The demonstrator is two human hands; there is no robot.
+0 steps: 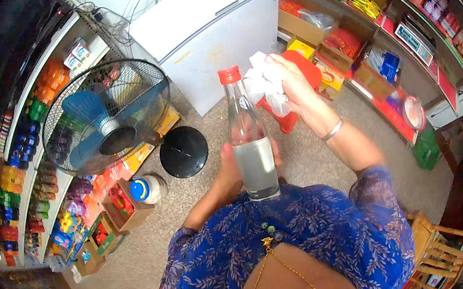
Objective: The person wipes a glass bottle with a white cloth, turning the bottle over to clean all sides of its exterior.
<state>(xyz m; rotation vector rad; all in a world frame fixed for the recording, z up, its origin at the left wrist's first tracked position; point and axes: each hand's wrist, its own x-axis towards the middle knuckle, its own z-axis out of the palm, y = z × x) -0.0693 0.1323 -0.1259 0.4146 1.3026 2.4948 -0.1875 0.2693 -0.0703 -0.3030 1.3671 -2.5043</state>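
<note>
Upright before my chest is a clear glass bottle with a red cap and clear contents. My left hand grips it from behind, so most of the fingers are hidden, with parts showing at both sides. In my right hand is a crumpled white tissue or cloth, held beside the bottle's neck. Whether the tissue touches the glass I cannot tell. Behind my right hand a red plastic stool shows in part.
A standing fan with a round black base is at the left, near stocked shelves. A white chest freezer stands ahead. Shelves with a scale line the right. A wooden chair is at the lower right.
</note>
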